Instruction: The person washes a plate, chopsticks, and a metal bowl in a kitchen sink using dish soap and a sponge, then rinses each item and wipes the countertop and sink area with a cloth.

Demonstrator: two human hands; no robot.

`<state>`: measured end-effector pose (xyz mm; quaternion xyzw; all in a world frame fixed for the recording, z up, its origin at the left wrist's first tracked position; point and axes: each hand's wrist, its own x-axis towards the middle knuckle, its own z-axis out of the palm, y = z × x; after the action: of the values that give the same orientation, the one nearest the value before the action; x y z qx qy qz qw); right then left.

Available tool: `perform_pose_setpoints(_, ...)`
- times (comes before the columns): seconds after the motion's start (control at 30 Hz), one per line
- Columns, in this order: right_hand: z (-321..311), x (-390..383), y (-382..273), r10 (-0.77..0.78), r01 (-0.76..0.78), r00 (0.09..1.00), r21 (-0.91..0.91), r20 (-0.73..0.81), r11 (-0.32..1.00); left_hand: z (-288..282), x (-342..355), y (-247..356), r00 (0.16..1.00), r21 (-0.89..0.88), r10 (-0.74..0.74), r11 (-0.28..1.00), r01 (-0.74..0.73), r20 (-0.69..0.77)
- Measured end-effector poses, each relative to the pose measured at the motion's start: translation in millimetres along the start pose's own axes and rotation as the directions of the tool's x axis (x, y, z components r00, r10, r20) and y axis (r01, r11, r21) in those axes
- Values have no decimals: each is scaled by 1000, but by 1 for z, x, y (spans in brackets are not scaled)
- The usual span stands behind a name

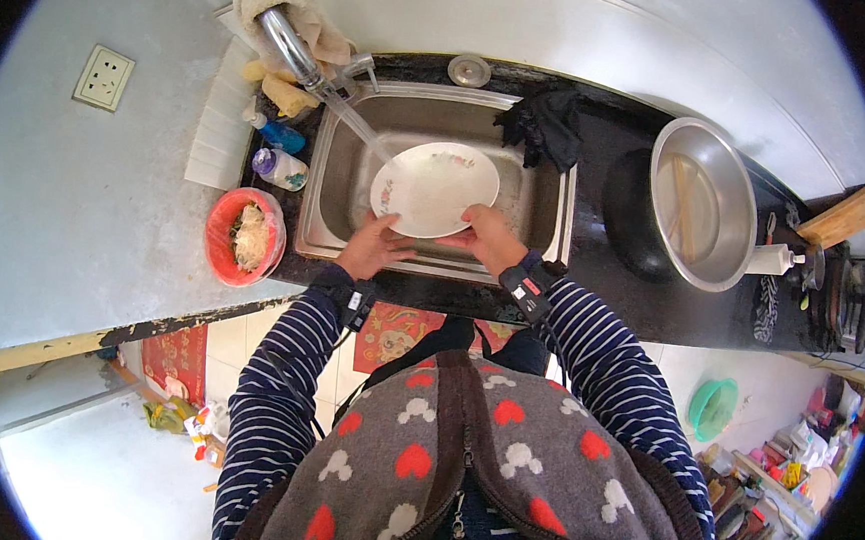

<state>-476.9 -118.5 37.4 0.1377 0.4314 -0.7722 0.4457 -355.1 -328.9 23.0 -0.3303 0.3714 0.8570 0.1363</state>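
A white plate (436, 192) with small flower prints is held over the steel sink (533, 199). My left hand (374, 248) grips its near left rim, with the thumb on top. At the near right rim, my right hand (490, 239) pinches the plate, its fingers beneath the edge. Water runs from the chrome faucet (298, 48) at the upper left and falls at the plate's far left rim. The undersides of the plate and the fingers below it are hidden.
A black cloth (541, 127) drapes over the sink's far right rim. Bottles (281, 169) and a red bowl of food scraps (244, 238) stand to the left. On the right counter, a large steel basin (733, 206) leans on a black pan (629, 219).
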Motion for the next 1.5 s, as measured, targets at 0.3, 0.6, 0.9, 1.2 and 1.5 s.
perform_pose_setpoints(0.3,-4,10,36,-6,-1,999,-204,-32,979,6,-19,20,991,52,124,991,-127,54)
perform_pose_setpoints(0.6,-19,18,14,-172,-14,954,-607,-246,795,26,-37,41,993,193,59,978,-77,98)
perform_pose_setpoints(0.9,12,-31,14,-57,-14,992,-544,-115,839,29,-34,5,975,-118,153,984,-134,164)
perform_pose_setpoints(1.2,-12,-23,-16,-12,6,1000,-541,-8,841,18,-19,-10,990,-629,10,773,81,140)
perform_pose_setpoints(1.5,-92,2,-47,23,-29,1000,-801,-19,598,25,-65,28,966,86,256,963,-254,-16)
